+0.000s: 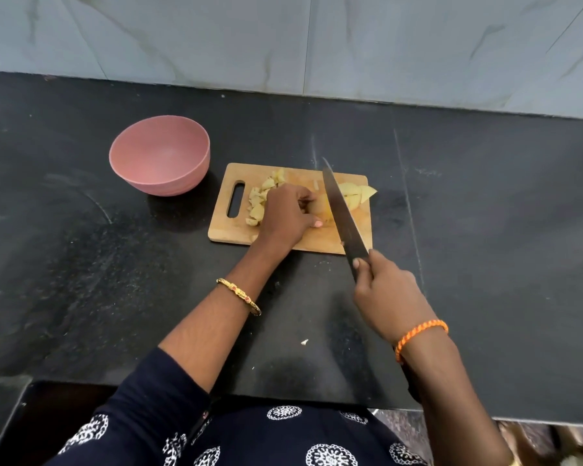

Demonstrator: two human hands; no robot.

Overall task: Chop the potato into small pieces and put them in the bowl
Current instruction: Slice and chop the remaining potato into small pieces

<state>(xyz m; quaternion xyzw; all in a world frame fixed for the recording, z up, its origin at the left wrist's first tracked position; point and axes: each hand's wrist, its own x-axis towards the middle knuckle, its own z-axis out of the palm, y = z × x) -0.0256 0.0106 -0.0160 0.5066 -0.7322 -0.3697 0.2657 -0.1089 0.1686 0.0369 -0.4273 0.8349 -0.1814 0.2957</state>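
Potato (323,210) lies on the one wooden cutting board (290,242), part uncut under the left hand (286,218), whose curled fingers clamp it from above and hide most of it, so its full outline cannot be made out

Black stone counter (81,264) spans the whole width, with open surface all round the board and on both sides; its near edge is cut by the person's patterned dark top, and a pale marbled wall stands behind

One pink bowl (160,156) stands just beside the board's handle-slot end, apart from it, nothing visible inside

One kitchen knife (342,213) slants across the board, its blade against the potato; the right hand (387,294) is wrapped tight round the handle, which it hides entirely

Chopped pieces (260,203) sit in a loose heap by the slot, too overlapped to count; a few larger wedges (357,195) lie at the board's right edge, one tip overhanging it

One small pale scrap (304,342) lies on the counter between the forearms
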